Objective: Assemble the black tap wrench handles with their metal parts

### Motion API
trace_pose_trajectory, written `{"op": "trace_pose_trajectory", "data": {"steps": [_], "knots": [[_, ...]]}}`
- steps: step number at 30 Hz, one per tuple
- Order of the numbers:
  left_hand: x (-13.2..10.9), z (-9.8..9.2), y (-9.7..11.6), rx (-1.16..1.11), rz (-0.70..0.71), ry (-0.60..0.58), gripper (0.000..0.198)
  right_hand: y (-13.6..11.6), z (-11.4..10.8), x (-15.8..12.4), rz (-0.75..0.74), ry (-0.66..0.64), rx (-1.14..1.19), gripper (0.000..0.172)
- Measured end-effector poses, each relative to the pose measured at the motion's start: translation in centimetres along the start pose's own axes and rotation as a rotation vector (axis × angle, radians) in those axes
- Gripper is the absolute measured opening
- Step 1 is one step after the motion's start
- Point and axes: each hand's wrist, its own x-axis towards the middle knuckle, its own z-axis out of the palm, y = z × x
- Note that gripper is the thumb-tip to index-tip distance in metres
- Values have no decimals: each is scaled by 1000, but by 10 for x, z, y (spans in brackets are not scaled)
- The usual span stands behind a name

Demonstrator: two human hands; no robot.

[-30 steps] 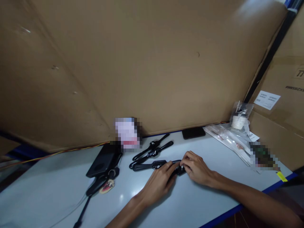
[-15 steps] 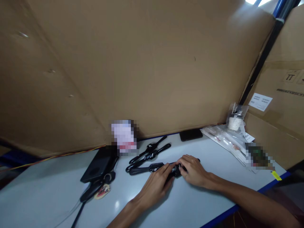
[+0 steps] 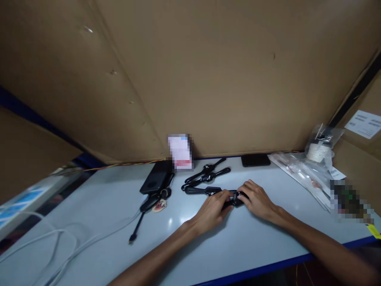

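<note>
Blue edging [image 3: 268,264] runs along the near side of a pale table [image 3: 256,246], closer to the person than the grip. Two bare hands meet over the tabletop: the left hand [image 3: 212,208] bends its fingers over one side of a black wristwatch [image 3: 236,200], and the right hand [image 3: 257,200] pinches in from the other side. Both grips are narrow, closed on that watch, which sits low between them; the fingers hide much of it. From where I stand, the step in hand looks like close fingertip work at the watch's case or where the strap joins it; I cannot tell which. The next move seems to call for a steady left hand and small, precise pressure from the right.

Left of the grip lie a short black cable [image 3: 137,228], a round charm [image 3: 160,205] and, farther out, a white cable [image 3: 89,242]. Just beyond the left fingers rests a second watch [image 3: 195,191]; whether they touch it, I cannot tell. Past that lie a third watch [image 3: 208,177] and a fourth watch [image 3: 205,171]. A black power bank [image 3: 156,178] lies beyond the charm. Right of the grip and farther back are clear plastic bags [image 3: 294,171]; straight behind it, a dark phone [image 3: 256,159], then a cardboard wall [image 3: 226,79].
</note>
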Motion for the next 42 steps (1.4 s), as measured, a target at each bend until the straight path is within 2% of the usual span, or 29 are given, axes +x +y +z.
{"op": "trace_pose_trajectory", "data": {"steps": [6,10,14,17,22,26,29,33,37,40,42], "knots": [[0,4,-3,3,7,8,19,-2,-3,-1,-26,25,21,9],[-1,4,-2,44,62,6,19,-7,-7,-3,-3,70,90,30],[-1,3,-1,69,63,-6,19,-6,-8,-5,42,38,6,17],[0,2,0,77,62,-12,18,-5,-7,-6,-10,10,31,23],[0,2,0,89,77,-13,14,-6,-5,-6,-66,69,70,27],[0,0,2,74,76,-8,17,-9,-10,-5,-75,78,82,13],[0,-1,3,79,74,-14,16,-11,-11,-4,-4,86,54,8],[0,-1,4,99,81,-18,15,-9,-5,-5,86,114,-114,7],[1,-2,6,124,67,-29,17,-6,-1,-8,-29,74,-213,17],[2,-4,8,146,69,-47,20,-3,-2,-9,-87,70,-160,24],[2,-5,9,147,77,-45,20,-1,-2,-9,-93,73,-110,22]]}}
